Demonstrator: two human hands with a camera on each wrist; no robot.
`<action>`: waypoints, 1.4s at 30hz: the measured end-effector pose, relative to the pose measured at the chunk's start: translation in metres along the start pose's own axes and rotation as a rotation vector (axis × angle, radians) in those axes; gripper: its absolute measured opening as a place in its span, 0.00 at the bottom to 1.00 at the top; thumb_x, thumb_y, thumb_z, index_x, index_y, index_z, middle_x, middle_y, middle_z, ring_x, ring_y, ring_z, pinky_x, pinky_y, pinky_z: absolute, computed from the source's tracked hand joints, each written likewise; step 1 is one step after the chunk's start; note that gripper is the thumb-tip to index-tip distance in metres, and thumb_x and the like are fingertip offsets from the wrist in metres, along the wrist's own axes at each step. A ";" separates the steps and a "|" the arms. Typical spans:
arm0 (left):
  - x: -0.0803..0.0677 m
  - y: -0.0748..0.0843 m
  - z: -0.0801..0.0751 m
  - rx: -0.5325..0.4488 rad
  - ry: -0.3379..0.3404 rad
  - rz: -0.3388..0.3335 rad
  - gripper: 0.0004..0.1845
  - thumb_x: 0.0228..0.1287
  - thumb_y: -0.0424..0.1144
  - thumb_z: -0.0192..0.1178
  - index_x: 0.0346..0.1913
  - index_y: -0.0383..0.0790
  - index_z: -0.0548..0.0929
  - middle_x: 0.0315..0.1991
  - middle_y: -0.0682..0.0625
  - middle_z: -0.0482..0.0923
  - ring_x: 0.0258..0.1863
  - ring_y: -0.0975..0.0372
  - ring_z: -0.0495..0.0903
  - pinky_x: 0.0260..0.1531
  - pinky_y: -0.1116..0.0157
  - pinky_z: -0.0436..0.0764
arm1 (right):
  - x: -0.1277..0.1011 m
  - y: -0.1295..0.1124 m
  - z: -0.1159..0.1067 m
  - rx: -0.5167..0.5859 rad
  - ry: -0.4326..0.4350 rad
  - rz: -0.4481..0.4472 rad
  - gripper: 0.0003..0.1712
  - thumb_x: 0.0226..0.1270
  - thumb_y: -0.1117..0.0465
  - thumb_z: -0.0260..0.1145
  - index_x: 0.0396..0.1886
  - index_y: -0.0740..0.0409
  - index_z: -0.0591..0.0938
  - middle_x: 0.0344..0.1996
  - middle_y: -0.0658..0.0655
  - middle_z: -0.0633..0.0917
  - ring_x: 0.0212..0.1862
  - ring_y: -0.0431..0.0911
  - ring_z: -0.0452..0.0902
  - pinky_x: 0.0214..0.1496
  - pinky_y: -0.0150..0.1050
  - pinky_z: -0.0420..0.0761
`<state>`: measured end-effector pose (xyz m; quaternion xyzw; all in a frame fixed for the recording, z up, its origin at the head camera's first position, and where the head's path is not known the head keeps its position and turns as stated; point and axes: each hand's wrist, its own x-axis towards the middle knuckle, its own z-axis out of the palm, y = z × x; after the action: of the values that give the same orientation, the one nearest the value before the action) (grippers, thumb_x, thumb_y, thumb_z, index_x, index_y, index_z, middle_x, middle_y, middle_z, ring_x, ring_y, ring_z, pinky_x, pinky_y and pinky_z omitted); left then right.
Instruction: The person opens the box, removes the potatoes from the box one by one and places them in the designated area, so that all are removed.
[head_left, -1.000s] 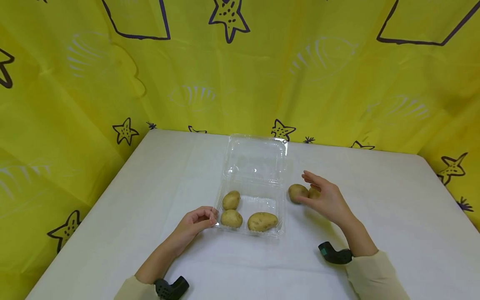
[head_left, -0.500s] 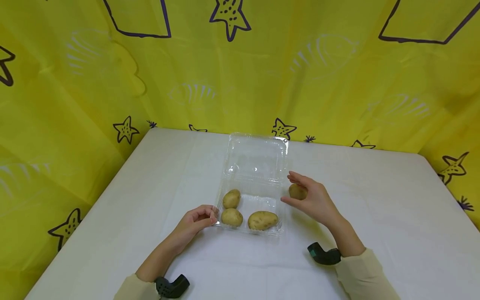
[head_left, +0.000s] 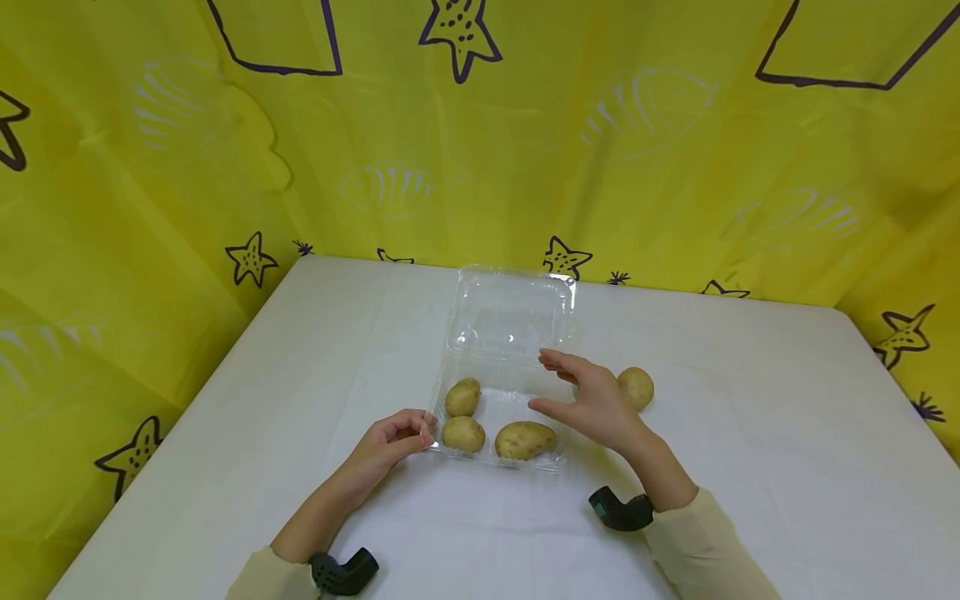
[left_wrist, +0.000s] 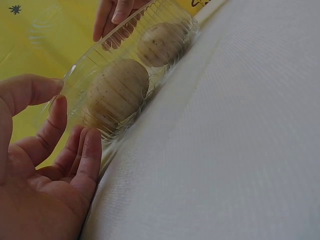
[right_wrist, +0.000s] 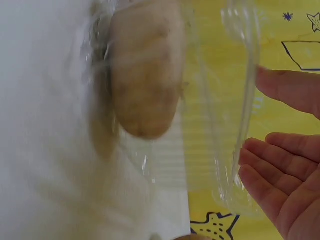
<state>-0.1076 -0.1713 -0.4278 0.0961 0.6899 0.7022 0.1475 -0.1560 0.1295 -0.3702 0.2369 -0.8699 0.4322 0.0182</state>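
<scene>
A clear plastic clamshell container [head_left: 512, 310] lies open on the white table, lid toward the back. Its tray holds three potatoes [head_left: 462, 398] [head_left: 462, 434] [head_left: 525, 441]. My left hand [head_left: 405, 435] pinches the tray's front left corner between thumb and forefinger [left_wrist: 59, 107], next to the nearest potato [left_wrist: 117, 92]. My right hand [head_left: 564, 388] hovers at the tray's right rim, fingers spread; its palm [right_wrist: 282, 170] shows nothing in it, and the tray wall [right_wrist: 235, 100] stands before it. One loose potato [head_left: 635, 387] lies on the table just right of that hand.
A yellow curtain [head_left: 150, 208] printed with stars walls the table at the back and both sides. The table's left edge [head_left: 187, 408] runs close to the curtain. Black wrist cameras [head_left: 617, 510] [head_left: 345, 573] sit under both forearms.
My right hand has moved left from the loose potatoes to the tray's right rim, uncovering one potato on the table. The other loose potato is out of sight. The left hand has stayed put.
</scene>
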 end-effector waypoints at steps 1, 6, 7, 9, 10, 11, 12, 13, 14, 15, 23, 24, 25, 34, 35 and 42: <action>0.000 0.000 0.000 0.001 0.000 0.001 0.03 0.62 0.30 0.55 0.32 0.41 0.75 0.49 0.43 0.69 0.49 0.57 0.68 0.47 0.71 0.70 | 0.001 -0.001 0.002 0.002 -0.005 -0.004 0.38 0.49 0.58 0.74 0.59 0.64 0.71 0.53 0.63 0.77 0.54 0.54 0.72 0.54 0.46 0.71; 0.000 0.000 0.000 -0.001 0.004 -0.010 0.02 0.62 0.30 0.55 0.33 0.39 0.75 0.49 0.43 0.68 0.50 0.57 0.68 0.48 0.71 0.70 | 0.003 -0.005 0.010 0.027 -0.028 0.011 0.37 0.50 0.57 0.73 0.59 0.64 0.71 0.53 0.63 0.77 0.54 0.57 0.72 0.54 0.48 0.71; 0.000 0.000 0.000 -0.001 0.006 -0.013 0.02 0.62 0.30 0.55 0.33 0.39 0.75 0.49 0.43 0.69 0.50 0.57 0.68 0.48 0.71 0.70 | 0.003 -0.006 0.012 0.032 -0.032 0.017 0.37 0.51 0.57 0.73 0.59 0.65 0.71 0.53 0.63 0.76 0.54 0.57 0.72 0.54 0.48 0.70; -0.001 0.001 0.001 0.002 0.006 -0.013 0.01 0.62 0.31 0.56 0.33 0.37 0.75 0.49 0.43 0.69 0.50 0.57 0.68 0.47 0.71 0.70 | 0.004 -0.007 0.015 0.042 -0.044 0.023 0.36 0.52 0.57 0.73 0.59 0.65 0.70 0.54 0.62 0.76 0.54 0.56 0.72 0.55 0.48 0.70; -0.001 0.001 0.001 0.001 0.006 -0.013 0.02 0.62 0.32 0.56 0.33 0.37 0.74 0.49 0.43 0.69 0.50 0.58 0.68 0.47 0.71 0.71 | 0.005 -0.008 0.017 0.045 -0.049 0.025 0.37 0.52 0.57 0.72 0.59 0.65 0.70 0.54 0.62 0.76 0.55 0.56 0.71 0.55 0.48 0.70; -0.001 0.001 0.001 0.001 0.006 -0.012 0.03 0.62 0.32 0.57 0.33 0.36 0.74 0.49 0.43 0.69 0.50 0.58 0.68 0.47 0.71 0.71 | 0.005 -0.009 0.019 0.048 -0.052 0.023 0.37 0.52 0.56 0.72 0.59 0.66 0.70 0.54 0.62 0.76 0.55 0.55 0.71 0.55 0.47 0.70; -0.001 0.001 0.001 0.001 0.005 -0.010 0.04 0.61 0.33 0.57 0.34 0.35 0.74 0.49 0.43 0.69 0.50 0.58 0.68 0.47 0.71 0.71 | 0.006 -0.010 0.021 0.048 -0.053 0.021 0.37 0.51 0.56 0.73 0.59 0.66 0.70 0.54 0.62 0.76 0.55 0.55 0.71 0.55 0.47 0.70; -0.001 0.000 0.001 0.002 0.003 -0.007 0.04 0.61 0.33 0.57 0.34 0.35 0.74 0.49 0.42 0.69 0.50 0.58 0.68 0.47 0.71 0.71 | 0.007 -0.011 0.024 0.048 -0.056 0.012 0.37 0.52 0.56 0.72 0.59 0.66 0.70 0.54 0.62 0.76 0.55 0.54 0.71 0.55 0.47 0.70; -0.002 0.000 0.000 0.003 0.001 -0.004 0.04 0.61 0.34 0.57 0.34 0.35 0.74 0.49 0.42 0.69 0.50 0.58 0.68 0.47 0.71 0.71 | 0.008 -0.012 0.026 0.051 -0.059 0.004 0.37 0.52 0.57 0.72 0.59 0.66 0.70 0.54 0.62 0.76 0.55 0.54 0.71 0.55 0.46 0.70; -0.001 0.000 0.000 0.000 0.002 -0.005 0.04 0.61 0.34 0.57 0.34 0.35 0.74 0.49 0.42 0.69 0.50 0.58 0.68 0.47 0.71 0.71 | 0.008 -0.012 0.028 0.045 -0.058 -0.003 0.36 0.52 0.57 0.72 0.59 0.66 0.71 0.54 0.62 0.76 0.55 0.54 0.71 0.55 0.46 0.71; -0.001 -0.001 -0.001 0.004 -0.002 0.003 0.01 0.62 0.30 0.55 0.33 0.39 0.75 0.49 0.43 0.69 0.49 0.58 0.69 0.47 0.71 0.71 | 0.017 -0.019 0.042 0.010 -0.079 -0.036 0.35 0.51 0.58 0.72 0.57 0.68 0.71 0.53 0.63 0.76 0.53 0.53 0.72 0.53 0.46 0.72; -0.001 -0.001 -0.001 0.003 -0.002 0.005 0.01 0.62 0.30 0.55 0.33 0.39 0.75 0.49 0.43 0.69 0.49 0.58 0.69 0.47 0.70 0.71 | 0.018 -0.020 0.043 0.006 -0.085 -0.035 0.35 0.51 0.58 0.72 0.57 0.68 0.72 0.53 0.63 0.76 0.53 0.53 0.72 0.53 0.46 0.72; -0.001 -0.001 -0.001 0.003 -0.002 0.007 0.02 0.62 0.30 0.55 0.33 0.39 0.75 0.49 0.43 0.69 0.49 0.58 0.69 0.47 0.70 0.71 | 0.020 -0.022 0.045 0.008 -0.089 -0.032 0.35 0.51 0.58 0.72 0.57 0.68 0.72 0.52 0.63 0.76 0.53 0.54 0.72 0.53 0.47 0.72; -0.001 0.001 0.000 -0.008 -0.013 0.019 0.02 0.62 0.31 0.56 0.33 0.41 0.75 0.48 0.43 0.68 0.48 0.60 0.69 0.46 0.71 0.71 | 0.026 -0.028 0.059 -0.019 -0.109 0.027 0.36 0.52 0.56 0.72 0.58 0.68 0.71 0.52 0.63 0.77 0.53 0.54 0.72 0.53 0.48 0.72; -0.001 0.001 0.000 -0.006 -0.012 0.020 0.02 0.62 0.31 0.56 0.33 0.41 0.75 0.48 0.43 0.69 0.48 0.60 0.69 0.46 0.71 0.71 | 0.026 -0.028 0.061 -0.023 -0.111 0.031 0.35 0.52 0.56 0.72 0.58 0.68 0.71 0.52 0.63 0.77 0.53 0.54 0.72 0.53 0.48 0.72; 0.000 0.000 -0.001 -0.001 -0.017 0.018 0.02 0.62 0.32 0.56 0.33 0.39 0.74 0.48 0.43 0.68 0.49 0.58 0.69 0.47 0.70 0.70 | 0.029 -0.033 0.071 -0.041 -0.112 0.066 0.36 0.53 0.54 0.71 0.57 0.69 0.71 0.52 0.63 0.77 0.54 0.54 0.72 0.53 0.46 0.71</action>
<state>-0.1076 -0.1720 -0.4276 0.1085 0.6874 0.7029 0.1471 -0.1553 0.0469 -0.3836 0.2316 -0.8854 0.4010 -0.0397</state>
